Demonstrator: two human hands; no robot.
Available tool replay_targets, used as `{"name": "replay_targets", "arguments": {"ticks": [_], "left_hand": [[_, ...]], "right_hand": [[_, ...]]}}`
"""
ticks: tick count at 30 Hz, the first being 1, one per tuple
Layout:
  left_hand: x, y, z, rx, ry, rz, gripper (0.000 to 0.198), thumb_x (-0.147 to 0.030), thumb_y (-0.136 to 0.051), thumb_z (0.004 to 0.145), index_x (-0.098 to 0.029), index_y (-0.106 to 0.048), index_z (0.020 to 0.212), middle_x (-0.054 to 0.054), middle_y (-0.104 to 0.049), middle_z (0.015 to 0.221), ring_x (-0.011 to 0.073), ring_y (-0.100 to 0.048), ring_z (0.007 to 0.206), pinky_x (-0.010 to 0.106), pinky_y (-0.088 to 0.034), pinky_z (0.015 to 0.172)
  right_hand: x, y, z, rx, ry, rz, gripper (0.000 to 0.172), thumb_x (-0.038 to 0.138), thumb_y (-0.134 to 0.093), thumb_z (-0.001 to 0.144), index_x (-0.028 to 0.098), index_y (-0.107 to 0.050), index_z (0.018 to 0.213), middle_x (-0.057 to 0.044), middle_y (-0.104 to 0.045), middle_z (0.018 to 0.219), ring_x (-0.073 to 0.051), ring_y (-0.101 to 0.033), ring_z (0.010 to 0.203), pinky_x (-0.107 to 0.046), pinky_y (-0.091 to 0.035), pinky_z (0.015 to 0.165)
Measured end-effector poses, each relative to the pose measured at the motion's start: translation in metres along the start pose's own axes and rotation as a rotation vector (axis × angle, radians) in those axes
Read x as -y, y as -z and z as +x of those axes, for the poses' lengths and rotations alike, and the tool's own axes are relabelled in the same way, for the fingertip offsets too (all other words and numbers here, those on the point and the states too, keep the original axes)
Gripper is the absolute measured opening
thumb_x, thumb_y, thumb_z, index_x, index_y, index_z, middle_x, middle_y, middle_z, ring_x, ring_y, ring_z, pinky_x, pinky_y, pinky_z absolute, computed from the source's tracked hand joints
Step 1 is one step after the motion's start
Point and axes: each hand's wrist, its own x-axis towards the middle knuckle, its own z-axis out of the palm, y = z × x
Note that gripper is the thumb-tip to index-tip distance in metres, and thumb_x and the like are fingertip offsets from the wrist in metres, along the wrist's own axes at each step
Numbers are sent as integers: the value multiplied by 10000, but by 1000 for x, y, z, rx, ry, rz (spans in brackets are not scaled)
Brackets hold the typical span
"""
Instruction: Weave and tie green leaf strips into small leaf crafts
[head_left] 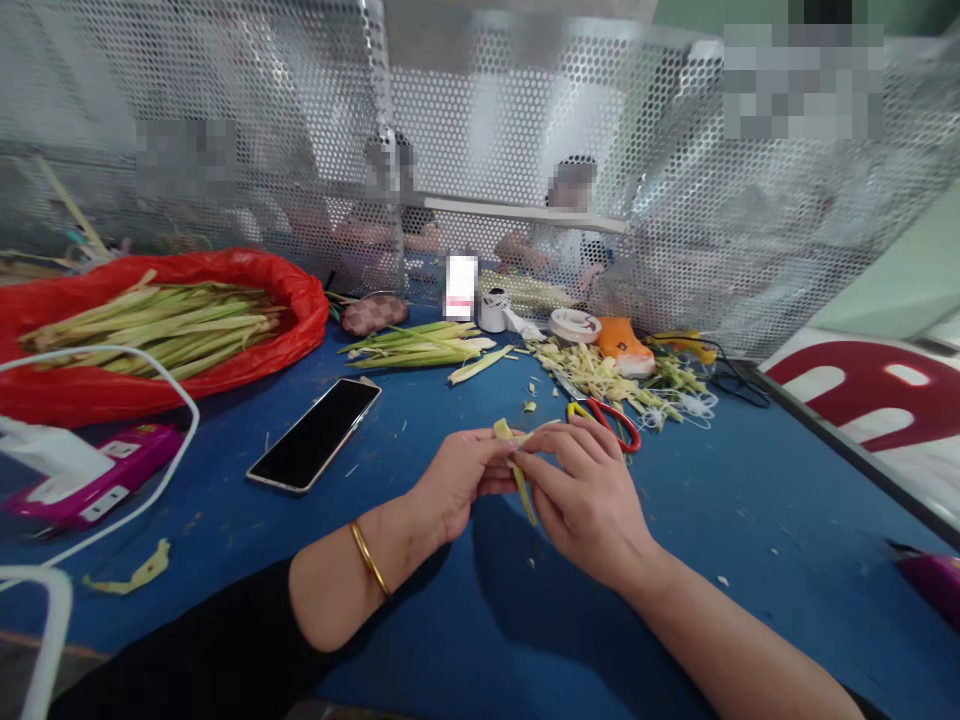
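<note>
In the head view, the two hands meet above the middle of the blue table point(750, 500). The left hand point(457, 480) and the right hand point(585, 495) both pinch one narrow yellow-green leaf strip point(523, 490) with closed fingertips; the strip is thin and flat, is bent at the top, and hangs down between the hands. The left wrist carries one thin gold bangle point(371, 560). One flat black phone point(315, 433) lies left of the hands, its glass shining. One pair of scissors point(609, 416) with red and yellow handles lies just behind the right hand. Behind it is one loose pile of pale cuttings point(600, 375). One small bundle of long green leaves point(420, 345) lies near the centre, and one crumpled red plastic bag point(292, 300) at the left holds many more.
</note>
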Motion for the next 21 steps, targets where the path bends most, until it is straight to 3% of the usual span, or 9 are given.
{"name": "replay_targets", "arguments": {"ticks": [6, 10, 13, 18, 21], "left_hand": [[2, 1, 2, -27, 13, -26, 177, -210, -700, 684, -118, -703, 835, 55, -699, 777, 112, -622, 646, 220, -501, 632], [2, -1, 2, -9, 3, 1, 189, -221, -745, 644, -102, -690, 780, 46, -678, 732, 93, -599, 603, 209, -490, 618], [1, -2, 1, 14, -2, 53, 199, -255, -752, 645, -100, -675, 744, 49, -675, 692, 106, -614, 588, 221, -492, 610], [-3, 0, 0, 73, 3, 169, 169, -250, -687, 713, -111, -697, 808, 90, -726, 747, 164, -685, 673, 265, -516, 673], [-3, 1, -1, 109, -6, 245, 156, -250, -654, 756, -122, -703, 831, 96, -738, 771, 166, -695, 695, 269, -514, 688]], "right_hand": [[-6, -3, -1, 87, 175, -48, 226, 109, -466, 900, 196, -659, 975, -54, -686, 957, -189, -603, 923, -435, -344, 1024], [-11, -2, -2, 29, 239, -4, 244, 87, -456, 910, 213, -659, 861, -22, -706, 897, -150, -629, 858, -414, -339, 1035], [-14, -2, -1, -32, 128, 141, 237, 83, -472, 891, 235, -652, 869, -11, -706, 880, -146, -635, 837, -414, -362, 1005], [-19, -5, -1, -96, -231, 490, 116, 156, -555, 874, 227, -637, 833, -30, -675, 849, -179, -627, 849, -356, -466, 826], [-19, -7, -2, -89, -386, 587, 97, 196, -557, 880, 212, -619, 808, -32, -651, 828, -174, -607, 807, -312, -470, 746]]}}
